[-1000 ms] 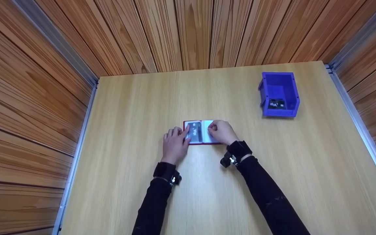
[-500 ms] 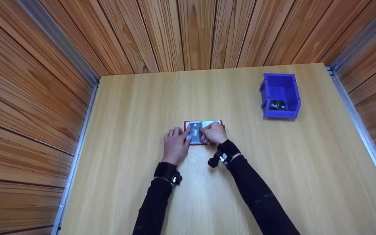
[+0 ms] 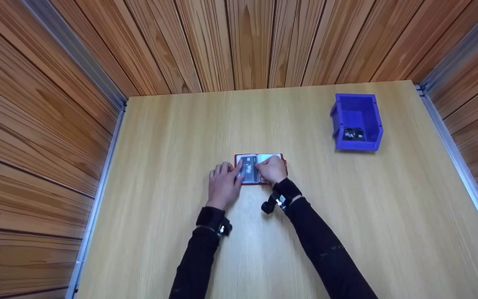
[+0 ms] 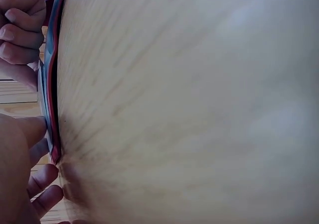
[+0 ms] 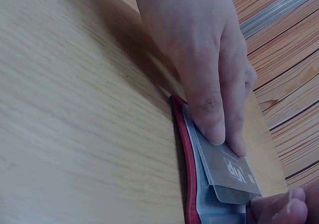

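An open red card holder (image 3: 265,156) with clear sleeves lies flat on the table. In its left sleeve sits a dark card marked "Vip" (image 5: 229,167), its edge nearest the right hand poking out of the sleeve. My left hand (image 3: 223,187) rests on the holder's left side, fingers extended, two fingertips on the sleeve over the card in the right wrist view. With curled fingers, my right hand (image 3: 273,169) covers part of the right page. Its thumb and forefinger are at the card's projecting edge and appear to pinch it; the exact contact is partly hidden.
A purple bin (image 3: 357,145) stands at the back right of the wooden table (image 3: 172,137), holding at least one black "Vip" card (image 3: 353,133). Wood-plank walls and metal rails border the table on the left, back and right.
My right hand has moved left from the holder's right page to the card's edge, and the card's projecting strip shows less. My left hand has kept its place.
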`<state>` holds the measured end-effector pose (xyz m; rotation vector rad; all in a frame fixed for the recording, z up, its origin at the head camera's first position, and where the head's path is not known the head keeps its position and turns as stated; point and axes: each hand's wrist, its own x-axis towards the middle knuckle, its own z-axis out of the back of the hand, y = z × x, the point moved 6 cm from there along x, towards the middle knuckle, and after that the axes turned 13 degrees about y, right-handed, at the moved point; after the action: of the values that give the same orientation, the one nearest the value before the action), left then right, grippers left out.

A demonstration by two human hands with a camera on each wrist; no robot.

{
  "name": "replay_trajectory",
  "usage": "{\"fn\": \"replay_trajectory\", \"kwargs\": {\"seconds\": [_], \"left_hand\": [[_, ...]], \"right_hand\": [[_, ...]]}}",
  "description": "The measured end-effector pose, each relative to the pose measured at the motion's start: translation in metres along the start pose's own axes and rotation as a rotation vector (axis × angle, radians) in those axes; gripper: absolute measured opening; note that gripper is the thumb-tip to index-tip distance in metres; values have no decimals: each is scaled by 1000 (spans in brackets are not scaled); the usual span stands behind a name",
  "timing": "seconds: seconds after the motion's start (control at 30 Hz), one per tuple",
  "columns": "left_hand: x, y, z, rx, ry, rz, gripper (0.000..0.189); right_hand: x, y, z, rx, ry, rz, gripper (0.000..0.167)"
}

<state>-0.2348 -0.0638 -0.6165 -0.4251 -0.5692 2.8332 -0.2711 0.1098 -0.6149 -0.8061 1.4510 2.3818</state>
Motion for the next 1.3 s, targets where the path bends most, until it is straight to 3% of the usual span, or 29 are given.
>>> {"fn": "replay_trajectory", "kwargs": {"seconds": [0.13,0.47,0.83,1.3], "left_hand": [[0,0,0,-11,11,11,53],[-2,-1,0,-27,2,6,54],[-2,-2,2,-28,4,7,54],[-3,-3,2,-34,11,0,55]], "right_hand": [[-1,-1,3,-3,-21,-25,21],[-3,-10,17,100,19,-51,21],[-12,-27,44,186,57,-31,28],[-17,-23,53,233,83,-11,21]]}}
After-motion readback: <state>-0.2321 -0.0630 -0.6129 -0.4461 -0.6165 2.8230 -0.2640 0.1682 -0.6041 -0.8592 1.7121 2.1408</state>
